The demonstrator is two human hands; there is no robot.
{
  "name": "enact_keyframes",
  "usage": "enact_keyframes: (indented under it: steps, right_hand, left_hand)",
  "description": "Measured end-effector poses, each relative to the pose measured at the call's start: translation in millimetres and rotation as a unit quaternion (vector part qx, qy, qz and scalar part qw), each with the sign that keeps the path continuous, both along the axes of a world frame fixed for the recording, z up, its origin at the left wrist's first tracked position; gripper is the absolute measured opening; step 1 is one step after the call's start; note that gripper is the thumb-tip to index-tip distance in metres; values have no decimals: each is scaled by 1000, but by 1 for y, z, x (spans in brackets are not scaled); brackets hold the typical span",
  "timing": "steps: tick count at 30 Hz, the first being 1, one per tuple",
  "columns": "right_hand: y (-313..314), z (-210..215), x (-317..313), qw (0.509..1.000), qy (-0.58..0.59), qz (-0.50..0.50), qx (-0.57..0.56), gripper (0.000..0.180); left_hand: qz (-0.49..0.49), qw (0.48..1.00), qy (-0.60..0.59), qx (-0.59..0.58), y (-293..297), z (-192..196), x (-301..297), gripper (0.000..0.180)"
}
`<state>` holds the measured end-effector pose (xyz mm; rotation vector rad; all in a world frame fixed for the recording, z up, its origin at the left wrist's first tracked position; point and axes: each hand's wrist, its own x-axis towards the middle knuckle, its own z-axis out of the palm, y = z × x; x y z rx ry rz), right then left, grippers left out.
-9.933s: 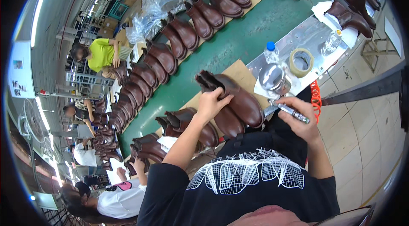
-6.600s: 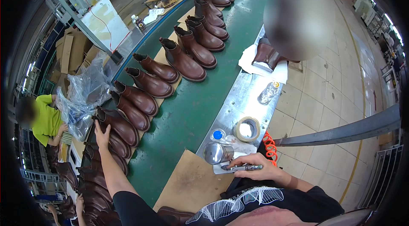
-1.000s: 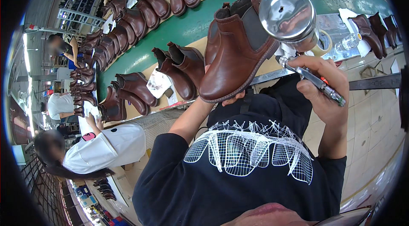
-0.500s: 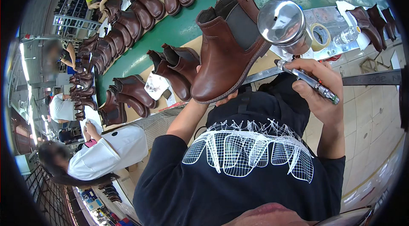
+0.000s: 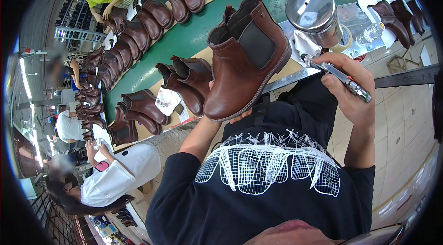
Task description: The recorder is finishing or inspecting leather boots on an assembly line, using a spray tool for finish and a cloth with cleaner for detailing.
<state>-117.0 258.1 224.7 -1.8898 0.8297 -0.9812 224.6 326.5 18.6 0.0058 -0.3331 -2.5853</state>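
Observation:
A brown leather ankle boot with dark grey elastic side panels is held up in front of me, toe toward me and to the left. My left hand is closed around it from below; most of that hand is hidden behind the boot. To the right, my right hand grips a metal spray gun. Its shiny round cup stands above the hand, close to the boot's heel side but apart from it. The nozzle end points left, toward the boot.
Beyond lies a green bench with rows of brown boots. A roll of tape, a clear bottle and more boots sit at the right. Co-workers, one in a white shirt, work at the left.
The boot has shifted slightly down and left. My right hand and the spray gun have moved a little right, widening the gap. The white-shirted co-worker's hands have moved.

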Motion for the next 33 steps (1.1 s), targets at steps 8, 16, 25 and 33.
enact_keyframes:
  steps: [8, 16, 25, 33]
  right_hand:
    - [-1, 1, 1, 1000, -14, 2, -6, 22]
    - [-3, 10, 2, 999, -35, 5, -25, 25]
    - [-22, -1, 7, 995, -70, -72, -18, 23]
    - [-17, -23, -5, 995, -33, -54, 76, 22]
  left_hand:
    - [1, 999, 44, 10, 2, -4, -17, 125]
    - [7, 996, 85, 28, 20, 0, -20, 122]
    - [37, 989, 130, 63, 2, -1, -27, 118]
    - [88, 973, 196, 90, -15, 11, -35, 109]
